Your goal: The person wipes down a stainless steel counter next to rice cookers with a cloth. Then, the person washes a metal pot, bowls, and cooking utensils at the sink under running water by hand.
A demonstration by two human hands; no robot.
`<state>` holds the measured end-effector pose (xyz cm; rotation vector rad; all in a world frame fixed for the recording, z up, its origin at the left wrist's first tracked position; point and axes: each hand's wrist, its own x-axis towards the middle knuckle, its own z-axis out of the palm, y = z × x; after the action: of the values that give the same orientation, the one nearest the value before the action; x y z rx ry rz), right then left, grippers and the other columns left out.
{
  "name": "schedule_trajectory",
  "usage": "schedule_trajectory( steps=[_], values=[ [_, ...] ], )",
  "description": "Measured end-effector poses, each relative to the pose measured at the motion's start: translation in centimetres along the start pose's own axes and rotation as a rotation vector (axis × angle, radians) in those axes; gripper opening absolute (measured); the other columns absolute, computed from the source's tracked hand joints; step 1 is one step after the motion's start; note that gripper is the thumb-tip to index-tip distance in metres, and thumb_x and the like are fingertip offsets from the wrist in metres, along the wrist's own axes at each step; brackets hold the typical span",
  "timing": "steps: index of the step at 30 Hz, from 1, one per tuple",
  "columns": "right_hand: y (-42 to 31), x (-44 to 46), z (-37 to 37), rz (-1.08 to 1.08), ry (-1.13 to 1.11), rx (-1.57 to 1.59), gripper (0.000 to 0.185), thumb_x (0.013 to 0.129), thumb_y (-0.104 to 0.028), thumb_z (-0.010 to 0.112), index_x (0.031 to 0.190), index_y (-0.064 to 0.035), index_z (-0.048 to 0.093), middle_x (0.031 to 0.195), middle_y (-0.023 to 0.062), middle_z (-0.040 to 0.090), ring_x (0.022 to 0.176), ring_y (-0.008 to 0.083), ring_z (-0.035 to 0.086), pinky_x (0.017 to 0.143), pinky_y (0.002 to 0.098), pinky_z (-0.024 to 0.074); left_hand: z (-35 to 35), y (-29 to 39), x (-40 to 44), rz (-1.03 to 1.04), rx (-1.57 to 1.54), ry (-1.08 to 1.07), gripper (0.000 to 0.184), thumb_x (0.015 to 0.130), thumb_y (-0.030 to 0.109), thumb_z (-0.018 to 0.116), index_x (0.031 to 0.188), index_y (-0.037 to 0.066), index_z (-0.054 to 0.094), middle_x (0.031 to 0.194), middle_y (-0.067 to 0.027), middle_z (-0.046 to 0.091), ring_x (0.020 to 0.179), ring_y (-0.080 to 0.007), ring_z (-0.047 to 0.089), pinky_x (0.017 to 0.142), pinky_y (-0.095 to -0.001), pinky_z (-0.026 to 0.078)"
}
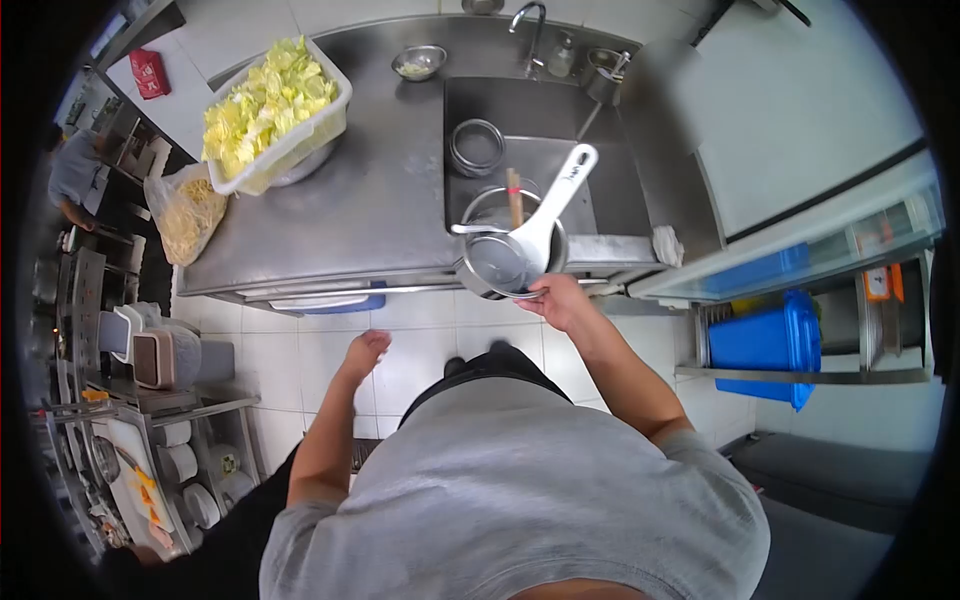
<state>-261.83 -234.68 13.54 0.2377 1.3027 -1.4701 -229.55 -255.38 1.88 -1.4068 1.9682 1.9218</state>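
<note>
My right hand (555, 302) grips the near rim of a round metal pot (477, 284) at the sink's front edge. Inside the pot lie a large white ladle (545, 225), its handle slanting up to the right, and a wooden-handled utensil (515, 200) with a red band. What else is in the pot I cannot make out. Away from the counter, my left hand (370, 352) hangs over the floor with loosely curled fingers and nothing in it.
A metal bowl (477, 148) sits in the sink (620, 200). Leftward on the counter are a white tub (300, 150) of cut cabbage and a plastic bag (186, 215). Shelves with blue bins (765, 340) stand right. Another person (75, 175) is far left.
</note>
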Motion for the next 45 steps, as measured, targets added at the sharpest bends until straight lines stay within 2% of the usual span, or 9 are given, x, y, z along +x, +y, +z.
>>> schedule_trajectory(
  steps=[7,12,17,23,28,30,33,39,45],
  values=[
    [-3.6,13.9,8.6,0.123,-0.152,-0.213,0.028,0.071,0.000,0.051,0.097,0.0068,0.043,0.094,0.0211,0.052,0.074,0.0377,0.060,0.065,0.0401,0.0562,4.9,16.0,5.9,0.465,0.045,0.461,0.063,0.079,0.022,0.063,0.129,0.001,0.033,0.119,-0.0133,0.048,0.107,-0.0221,0.047,0.088,-0.0337,0.040],
    [-11.8,21.0,7.5,-0.105,-0.482,-0.708,0.093,0.071,-0.034,0.071,0.137,-0.0014,0.015,0.134,0.0198,0.032,0.117,0.0344,0.041,0.084,0.0418,0.0451,2.6,22.0,11.2,0.545,-0.091,0.585,0.073,0.074,0.021,0.067,0.129,-0.006,0.026,0.126,-0.0244,0.038,0.116,-0.0338,0.038,0.098,-0.0365,0.030],
    [-29.2,34.1,0.9,-1.238,0.322,-1.663,0.065,0.076,-0.014,0.053,0.134,-0.0028,0.026,0.139,0.0221,0.021,0.130,0.0318,0.019,0.105,0.0387,0.0208,1.6,26.3,15.7,0.420,0.299,0.952,0.082,0.069,0.026,0.071,0.129,-0.006,0.026,0.127,-0.0263,0.036,0.116,-0.0391,0.037,0.099,-0.0407,0.028],
    [-37.2,43.5,-4.1,-1.025,0.301,-2.463,0.059,0.076,-0.010,0.049,0.133,-0.0103,0.033,0.144,0.0127,0.015,0.131,0.0307,0.017,0.103,0.0483,0.0223,2.4,31.8,23.2,0.250,0.451,1.050,0.103,0.060,0.034,0.076,0.134,-0.002,0.015,0.134,-0.0230,0.031,0.124,-0.0342,0.032,0.103,-0.0535,0.011],
    [-32.9,43.7,-1.0,-1.003,0.216,-1.973,0.040,0.074,-0.012,0.053,0.114,-0.0170,0.057,0.132,0.0147,0.039,0.123,0.0260,0.036,0.099,0.0444,0.0296,2.2,32.8,27.1,0.460,0.230,1.089,0.079,0.065,0.005,0.067,0.131,0.001,0.024,0.122,-0.0195,0.043,0.112,-0.0278,0.045,0.095,-0.0401,0.033],
    [-32.7,43.7,1.7,-0.809,-0.193,-1.159,0.039,0.071,-0.016,0.064,0.109,-0.0101,0.059,0.097,0.0142,0.062,0.083,0.0245,0.060,0.071,0.0335,0.0477,3.8,36.0,25.3,0.598,0.061,1.037,0.072,0.067,-0.001,0.065,0.129,0.001,0.028,0.112,-0.0158,0.047,0.102,-0.0235,0.050,0.085,-0.0326,0.041],
    [-35.8,40.5,6.0,-0.231,-0.433,-0.368,0.027,0.083,-0.019,0.056,0.099,0.0026,0.057,0.089,0.0154,0.063,0.076,0.0216,0.063,0.067,0.0294,0.0519,5.8,41.4,21.7,0.752,0.065,0.936,0.067,0.068,-0.004,0.064,0.127,0.001,0.031,0.097,-0.0086,0.049,0.081,-0.0131,0.049,0.074,-0.0245,0.043],
    [-35.8,38.1,9.0,0.263,-0.800,-0.200,0.045,0.086,-0.039,0.052,0.104,0.0027,0.053,0.092,0.0136,0.061,0.082,0.0211,0.061,0.074,0.0310,0.0501,11.2,51.7,28.4,1.292,0.866,0.208,0.038,0.054,0.004,0.063,0.090,0.008,0.054,0.088,-0.0078,0.058,0.088,-0.0304,0.055,0.081,-0.0404,0.041],
    [-35.1,39.6,4.2,0.383,-0.913,0.048,0.038,0.085,-0.040,0.051,0.095,-0.0033,0.057,0.088,0.0097,0.061,0.080,0.0181,0.061,0.069,0.0322,0.0506,13.0,48.3,38.6,1.570,1.194,-0.136,0.023,0.063,0.016,0.059,0.085,0.011,0.056,0.105,-0.0055,0.053,0.104,-0.0223,0.047,0.097,-0.0359,0.031]
  ],
)
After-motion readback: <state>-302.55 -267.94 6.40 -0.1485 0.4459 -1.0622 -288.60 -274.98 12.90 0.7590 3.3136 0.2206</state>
